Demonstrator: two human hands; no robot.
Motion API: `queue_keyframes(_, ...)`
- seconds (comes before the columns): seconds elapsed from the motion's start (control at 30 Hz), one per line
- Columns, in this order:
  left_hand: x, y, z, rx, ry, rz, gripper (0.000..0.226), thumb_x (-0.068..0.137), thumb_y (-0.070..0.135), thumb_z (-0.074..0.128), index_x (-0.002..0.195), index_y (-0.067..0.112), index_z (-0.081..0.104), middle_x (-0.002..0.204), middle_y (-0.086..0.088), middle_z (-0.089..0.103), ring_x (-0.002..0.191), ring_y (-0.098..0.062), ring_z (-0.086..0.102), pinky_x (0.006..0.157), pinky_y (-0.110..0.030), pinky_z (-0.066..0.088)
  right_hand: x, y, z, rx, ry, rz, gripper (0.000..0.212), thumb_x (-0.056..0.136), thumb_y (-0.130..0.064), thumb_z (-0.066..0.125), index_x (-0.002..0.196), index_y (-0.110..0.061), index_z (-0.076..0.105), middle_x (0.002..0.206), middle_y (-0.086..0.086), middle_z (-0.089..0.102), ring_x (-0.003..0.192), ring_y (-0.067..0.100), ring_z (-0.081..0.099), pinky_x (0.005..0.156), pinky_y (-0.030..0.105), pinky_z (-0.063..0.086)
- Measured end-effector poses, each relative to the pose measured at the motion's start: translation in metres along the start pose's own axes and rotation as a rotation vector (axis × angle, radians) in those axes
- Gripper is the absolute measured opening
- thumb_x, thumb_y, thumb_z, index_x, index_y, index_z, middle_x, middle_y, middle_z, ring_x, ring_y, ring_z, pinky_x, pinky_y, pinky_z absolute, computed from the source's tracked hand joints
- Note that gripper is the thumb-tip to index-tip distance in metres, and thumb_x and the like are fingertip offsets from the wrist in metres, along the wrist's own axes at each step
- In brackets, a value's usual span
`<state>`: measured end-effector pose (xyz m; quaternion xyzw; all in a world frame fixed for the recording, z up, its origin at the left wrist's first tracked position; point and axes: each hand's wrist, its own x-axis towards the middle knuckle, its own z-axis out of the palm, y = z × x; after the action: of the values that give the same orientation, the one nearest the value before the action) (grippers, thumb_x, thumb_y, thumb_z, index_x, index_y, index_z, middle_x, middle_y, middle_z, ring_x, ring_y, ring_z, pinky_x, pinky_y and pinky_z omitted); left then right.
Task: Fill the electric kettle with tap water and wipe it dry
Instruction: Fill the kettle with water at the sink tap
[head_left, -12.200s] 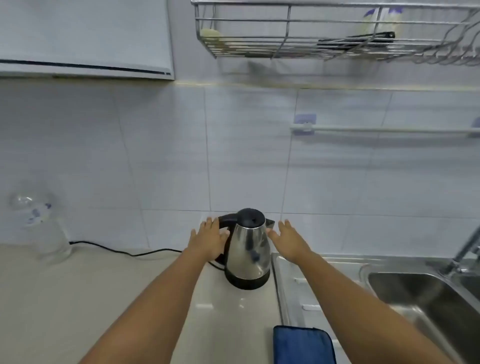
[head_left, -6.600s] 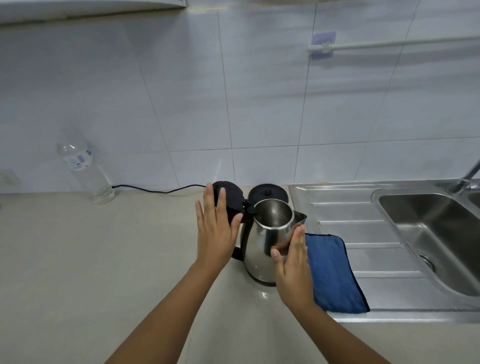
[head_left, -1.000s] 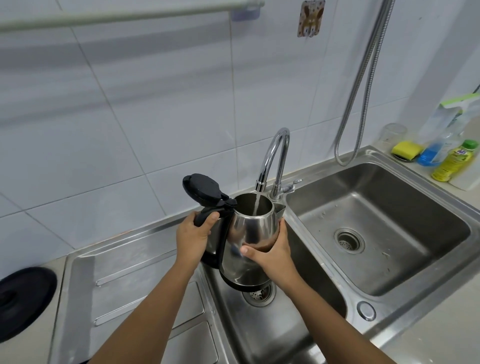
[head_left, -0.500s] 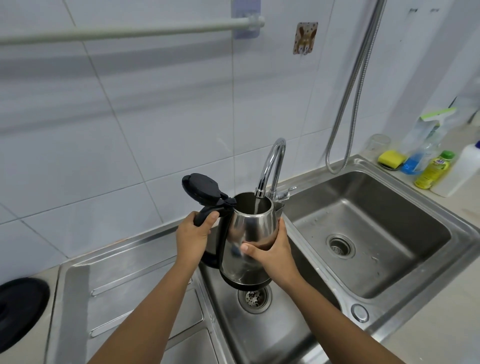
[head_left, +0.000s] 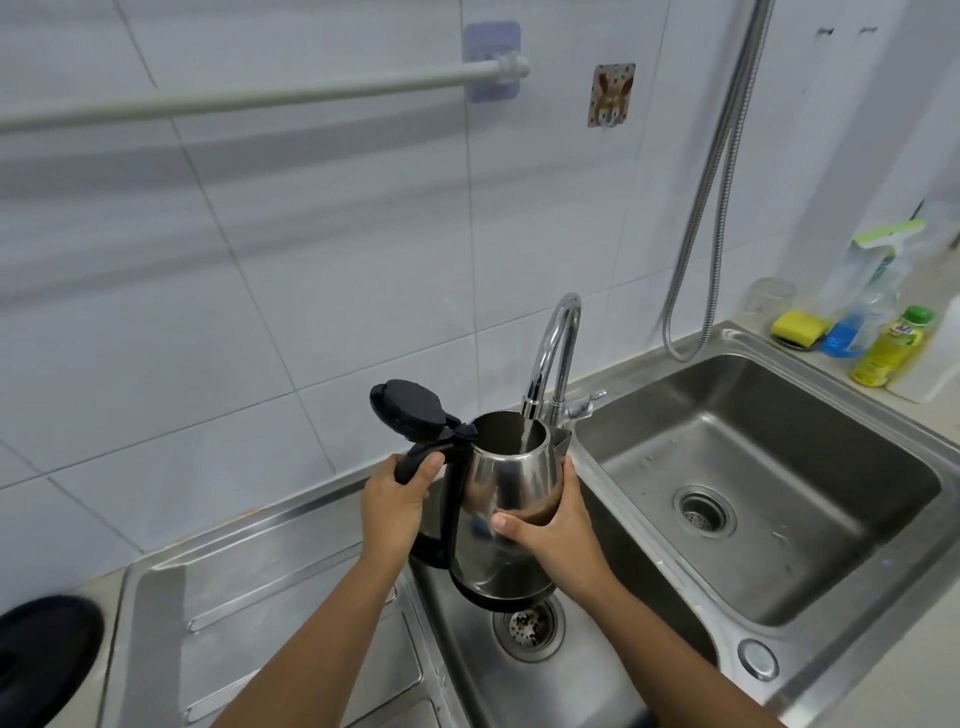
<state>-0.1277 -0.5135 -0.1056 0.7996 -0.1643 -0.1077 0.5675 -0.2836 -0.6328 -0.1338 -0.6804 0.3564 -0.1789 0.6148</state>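
A steel electric kettle (head_left: 506, 483) with a black handle hangs over the left sink basin (head_left: 587, 670), its black lid (head_left: 405, 408) flipped up. My left hand (head_left: 392, 506) grips the handle. My right hand (head_left: 558, 530) wraps around the kettle's right side. The chrome tap (head_left: 553, 353) curves over the open mouth, and a thin stream of water runs from it into the kettle. The kettle's black base (head_left: 44, 657) lies at the far left on the counter. No cloth shows in view.
The right sink basin (head_left: 779, 499) lies beside the left one, with a drainboard (head_left: 270, 623) to the left. A metal hose (head_left: 722, 182) hangs on the tiled wall. A yellow sponge (head_left: 800, 327), a spray bottle (head_left: 862, 306) and a green bottle (head_left: 891, 348) stand at the back right.
The kettle and both hands hold nearly the same place under the running tap. My view has tilted up slightly, so the wall rail and hook show more.
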Motion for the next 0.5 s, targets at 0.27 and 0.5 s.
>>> queue_keyframes(0.27,0.0001,-0.0101,0.0086,-0.006,0.005,-0.005,0.039,0.086,0.046,0.063,0.086,0.007,0.064,0.066,-0.005,0.063,0.063,-0.018,0.060,0.059,-0.028,0.040,0.0031,0.0077,-0.0040,-0.044,0.021,0.016,0.146,0.040,-0.068,0.091,0.156,-0.044,0.004,0.163,-0.005,0.026,0.148,0.020,0.030,0.118,0.051,0.034)
queue_keyframes(0.5,0.0004,-0.0086,0.0073,0.000,0.001,0.002,0.048,0.079,0.058,0.063,0.086,0.010,0.065,0.067,-0.005,0.065,0.068,-0.021,0.063,0.060,-0.027,0.042,0.0026,0.0109,-0.0026,-0.007,0.015,-0.004,0.143,0.041,-0.065,0.093,0.155,-0.043,0.010,0.158,-0.009,0.035,0.142,0.016,0.039,0.115,0.046,0.040)
